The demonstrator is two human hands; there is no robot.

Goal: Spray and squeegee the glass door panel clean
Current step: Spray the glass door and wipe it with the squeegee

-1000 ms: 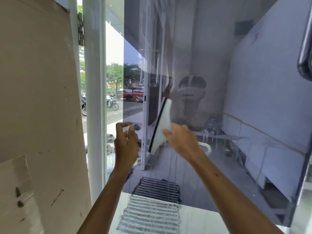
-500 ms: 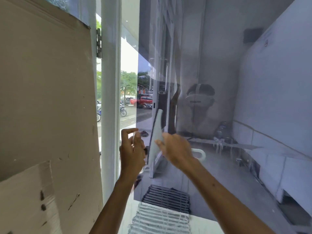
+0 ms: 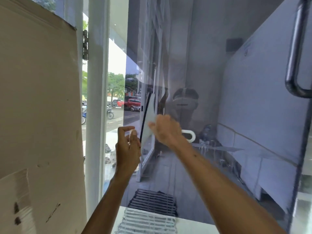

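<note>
Nearest the camera, both bare forearms reach up from the bottom edge, over a grey ribbed mat (image 3: 148, 222) on the pale floor at the foot of the door. The left hand (image 3: 128, 152) is curled closed around something small and pale at its fingertips, probably the head of a spray bottle, though the blur hides most of it; it sits a little higher and further right in view than a second ago. The right hand (image 3: 166, 130) has its fingers pressed together on the squeegee (image 3: 149, 119), a white body with a black rubber edge that stands nearly upright, tilted slightly, against the glass door panel (image 3: 211, 102). A second ago the tool leaned more steeply and lay lower on the pane; it has since been raised and straightened (the camera has also swung, so the cardboard sheet (image 3: 38, 105) on the left fills more of the view). Beyond the hands, the dark door handle (image 3: 294, 53) curves down at upper right. Farther off, through the clear strip beside the white door frame (image 3: 97, 92), lie a street, trees and a red vehicle (image 3: 130, 103). No writing or label can be read anywhere.
</note>
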